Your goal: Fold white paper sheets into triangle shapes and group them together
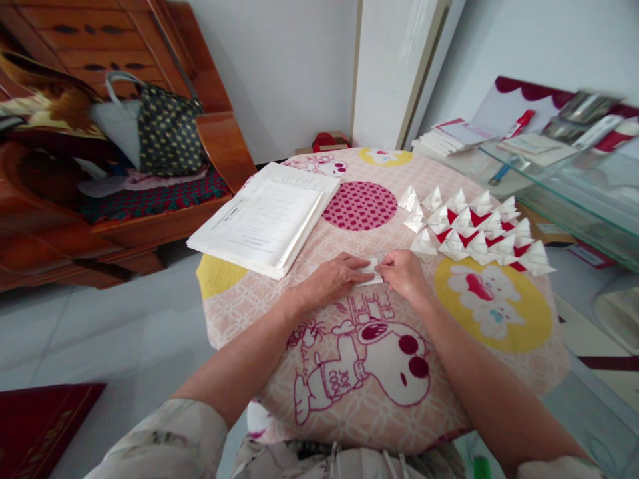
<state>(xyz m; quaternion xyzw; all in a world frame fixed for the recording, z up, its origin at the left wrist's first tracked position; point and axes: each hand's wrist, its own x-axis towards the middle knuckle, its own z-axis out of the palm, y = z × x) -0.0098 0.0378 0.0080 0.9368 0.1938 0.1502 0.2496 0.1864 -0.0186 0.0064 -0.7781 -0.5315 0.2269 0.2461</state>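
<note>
A small piece of folded white paper (371,270) lies on the patterned cloth (319,332) of the round table. My left hand (335,276) holds it down from the left, fingers closed together over its edge. On the other side, my right hand (405,271) pinches the paper's right edge between thumb and fingers. How the paper is creased is too small to make out. To the right, pointed folded paper pieces (462,245) stand in rows, with red bits showing between them. A thick stack of printed sheets (264,216) lies to the left.
A glass shelf unit (564,179) at the right holds papers, a red-capped marker and other items. Carved wooden seating (219,143) with a dark patterned bag (167,130) stands at the left. A dark red item (44,426) is at the lower left.
</note>
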